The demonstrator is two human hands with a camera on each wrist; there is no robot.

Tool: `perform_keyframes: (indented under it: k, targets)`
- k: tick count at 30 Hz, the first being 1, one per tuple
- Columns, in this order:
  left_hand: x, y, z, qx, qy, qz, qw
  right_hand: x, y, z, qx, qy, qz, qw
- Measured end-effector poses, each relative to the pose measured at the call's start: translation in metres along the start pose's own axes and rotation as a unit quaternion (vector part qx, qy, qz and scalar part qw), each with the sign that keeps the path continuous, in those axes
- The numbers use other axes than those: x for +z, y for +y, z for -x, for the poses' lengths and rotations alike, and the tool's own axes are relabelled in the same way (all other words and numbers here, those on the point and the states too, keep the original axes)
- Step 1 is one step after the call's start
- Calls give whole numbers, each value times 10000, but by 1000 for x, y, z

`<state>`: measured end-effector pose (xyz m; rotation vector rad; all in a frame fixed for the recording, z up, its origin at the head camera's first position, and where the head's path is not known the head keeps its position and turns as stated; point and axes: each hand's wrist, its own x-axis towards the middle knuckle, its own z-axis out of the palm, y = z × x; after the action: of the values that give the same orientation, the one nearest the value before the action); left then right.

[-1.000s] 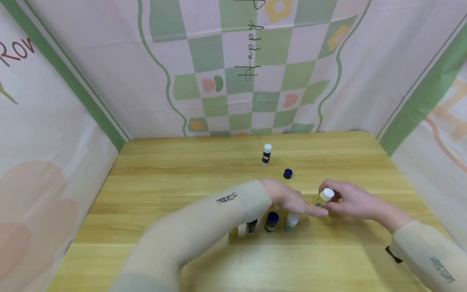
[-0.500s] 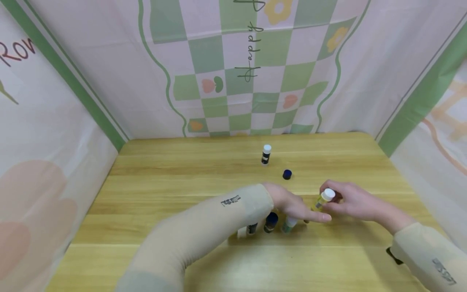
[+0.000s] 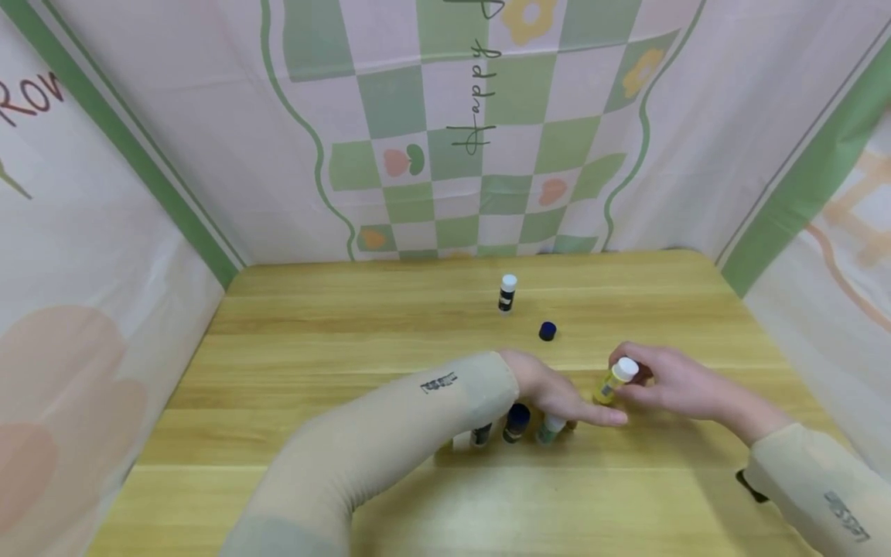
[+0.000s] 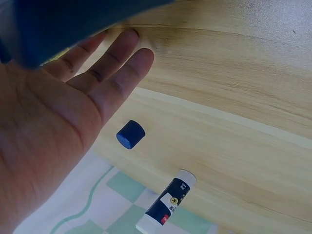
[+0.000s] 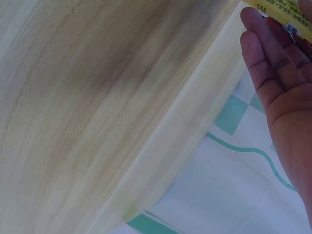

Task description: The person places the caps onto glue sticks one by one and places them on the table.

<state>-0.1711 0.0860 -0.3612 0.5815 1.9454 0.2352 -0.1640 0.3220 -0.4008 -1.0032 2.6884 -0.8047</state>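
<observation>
1. Right grip (image 3: 668,383) is pinching the yellow tube (image 3: 609,389) between thumb and fingers, spread no wider than the tube. Tube is leaning, right of centre, white cap up; can't tell whether its base is touching the bench (image 3: 313,325).
2. Left grip (image 3: 560,396) is crossing in from the left, one digit pointing straight past the yellow tube's base. Left wrist view is showing three fingers loosely extended; a blurred dark blue shape (image 4: 73,29) is hiding the rest, so can't tell whether it's touching anything.
3. Near row: left sleeve (image 3: 390,437) is masking the top of the dark tube (image 3: 480,435); navy-capped tube (image 3: 517,424) is standing mid-row; left grip is overlapping the green tube (image 3: 547,431).
4. Right wrist view is cutting the yellow tube off at the corner.
5. Right sleeve (image 3: 810,480) is part-covering a black item (image 3: 752,486), can't identify.
6. Far side: loose blue cap (image 3: 547,331) is sitting beyond the left grip; white-capped black tube (image 3: 507,295) is standing upright nearer the far edge.
7. Room: bench is running wide to the left; gap between grips is looking tight.
</observation>
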Motion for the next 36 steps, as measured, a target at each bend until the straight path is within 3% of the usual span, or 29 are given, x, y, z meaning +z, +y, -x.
perform_keyframes:
  k: [15,27,32,36]
  targets:
    - [0,-6,4,134,142,-173,9997,-2,-3,-5,82,-60,-39,9999]
    - [-7,-7,9,279,487,-799,9952,-1,-4,-5,-67,-2,-23,10000]
    - [-14,-10,9,716,875,-1463,9828,0,-3,-5,-60,76,62,9999]
    - [-21,-14,10,1400,1119,-2127,9606,1,-2,-5,-78,164,126,9998]
